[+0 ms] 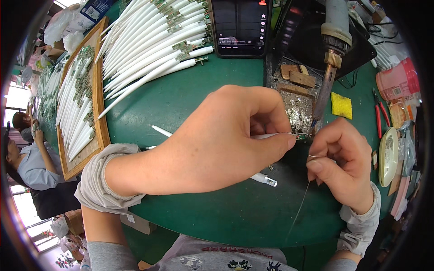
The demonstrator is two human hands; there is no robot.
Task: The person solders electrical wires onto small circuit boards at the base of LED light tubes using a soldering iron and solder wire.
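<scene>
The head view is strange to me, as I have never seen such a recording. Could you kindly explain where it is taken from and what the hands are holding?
There is no machine arm: these are a person's bare hands, seen from a fisheye camera on that person's head, so straight edges bend near the rim.

The left hand pinches a thin white stick. The right hand holds a fine wire, which hangs down from the fingers. Above them, what looks like a soldering iron points downward.

On the green table lie many white sticks, a phone, a yellow sponge and a wooden-framed tray holding more sticks.
</scene>
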